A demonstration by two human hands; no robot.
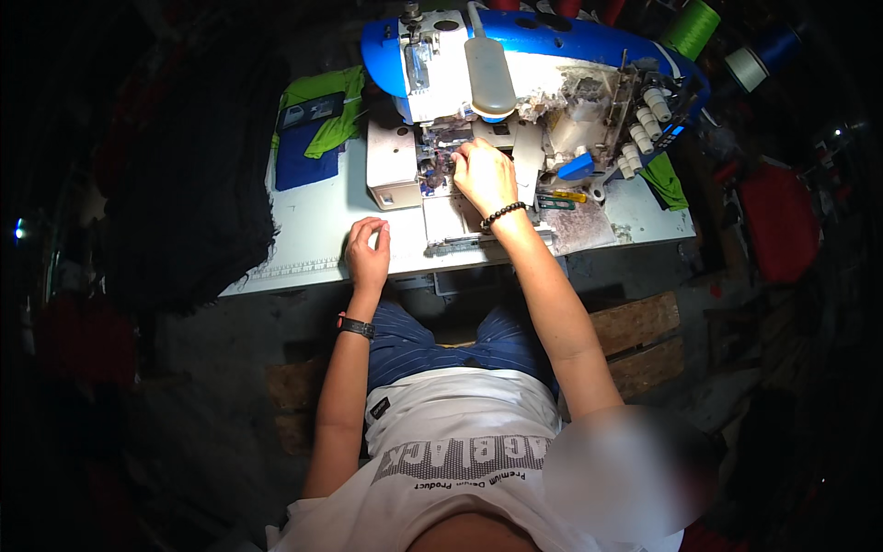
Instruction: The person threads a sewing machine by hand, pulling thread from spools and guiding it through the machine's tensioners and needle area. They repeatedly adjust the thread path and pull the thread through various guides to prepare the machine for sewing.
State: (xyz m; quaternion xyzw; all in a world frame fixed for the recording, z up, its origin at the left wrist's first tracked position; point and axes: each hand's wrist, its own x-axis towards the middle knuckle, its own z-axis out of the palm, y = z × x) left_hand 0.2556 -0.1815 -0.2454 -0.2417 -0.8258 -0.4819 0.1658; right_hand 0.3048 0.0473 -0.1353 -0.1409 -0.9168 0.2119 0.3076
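A blue and white overlock sewing machine [543, 74] stands on the white table. My right hand [486, 175], with a dark bead bracelet at the wrist, reaches into the looper and needle area under the machine's head. Its fingers are bent together there, and whatever they grip is too small or hidden to make out. Left of the machine bed, my left hand [369, 253] rests at the table's front edge, fingers loosely curled, thumb apart, nothing in it. The machine's pale box-shaped side cover [393, 166] lies between my left hand and the needle area.
Green and blue fabric pieces [317, 115] lie at the table's back left. A dark fabric heap [198, 184] hangs over the left side. Small tools with yellow and green handles [563, 197] lie right of my right hand. Thread cones [692, 29] stand behind; a wooden bench [635, 340] is below.
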